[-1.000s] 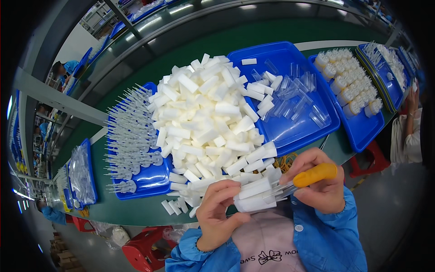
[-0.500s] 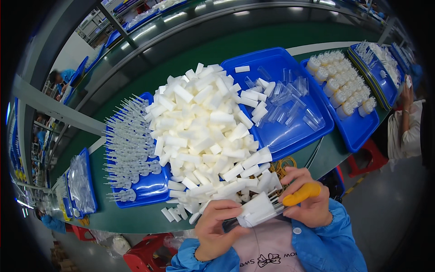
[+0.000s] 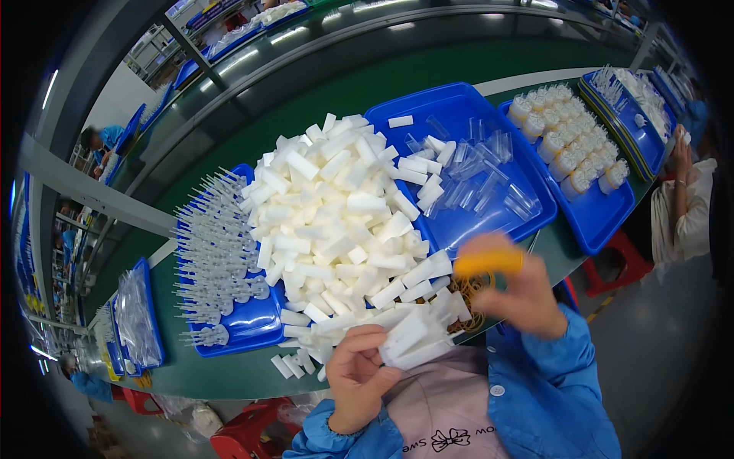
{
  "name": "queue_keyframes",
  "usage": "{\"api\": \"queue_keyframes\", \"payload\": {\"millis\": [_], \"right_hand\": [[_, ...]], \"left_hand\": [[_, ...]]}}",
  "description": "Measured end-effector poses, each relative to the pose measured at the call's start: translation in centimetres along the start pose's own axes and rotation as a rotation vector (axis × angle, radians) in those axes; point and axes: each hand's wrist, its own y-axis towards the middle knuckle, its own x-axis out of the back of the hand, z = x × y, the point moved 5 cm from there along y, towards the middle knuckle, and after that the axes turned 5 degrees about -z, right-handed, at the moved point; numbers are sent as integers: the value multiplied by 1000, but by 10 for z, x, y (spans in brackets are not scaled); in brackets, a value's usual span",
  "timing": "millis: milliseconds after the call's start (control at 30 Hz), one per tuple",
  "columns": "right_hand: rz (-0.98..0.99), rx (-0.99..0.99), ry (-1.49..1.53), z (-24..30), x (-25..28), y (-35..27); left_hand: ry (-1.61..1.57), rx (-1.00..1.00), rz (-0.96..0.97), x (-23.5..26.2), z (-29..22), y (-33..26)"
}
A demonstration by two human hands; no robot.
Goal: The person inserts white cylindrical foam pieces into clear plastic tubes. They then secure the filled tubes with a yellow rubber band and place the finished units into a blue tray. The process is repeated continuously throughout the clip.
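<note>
My left hand [image 3: 359,376] is closed round a bundle of white foam pieces [image 3: 417,340], which looks partly clear at its near end. Blurred by motion, my right hand [image 3: 512,279] is apart from the bundle, above the tan rubber bands [image 3: 472,297]. A yellow finger cot [image 3: 488,262] covers one of its fingers; whether those fingers hold anything cannot be made out. Just beyond my hands rises a large heap of loose white foam blocks [image 3: 329,206]. Short clear tubes [image 3: 478,172] and several foam blocks lie in the blue tray [image 3: 401,98] behind my right hand.
Left of the heap, a blue tray [image 3: 252,333] carries many clear, thin-stemmed plastic parts [image 3: 218,245]. At right, another blue tray [image 3: 598,233] holds rows of white-and-yellow bundles [image 3: 569,138]. Bagged clear parts [image 3: 138,310] are at far left. A person's hand [image 3: 682,157] shows at far right.
My right hand has come off the bundle and moved up and to the right, above the rubber bands. My left hand still grips the bundle, shifted slightly left.
</note>
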Motion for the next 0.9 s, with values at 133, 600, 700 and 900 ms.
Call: {"api": "queue_keyframes", "payload": {"millis": [133, 600, 700, 900], "right_hand": [[-101, 256, -657, -37, 26, 49], [280, 314, -956, -71, 2, 37], [355, 381, -1049, -67, 1, 38], [413, 478, -1065, -58, 6, 45]], "left_hand": [[-52, -9, -44, 1, -7, 3], [-74, 25, -51, 7, -3, 4], [-76, 39, -41, 6, -1, 4], [-73, 31, -55, 8, -2, 4]]}}
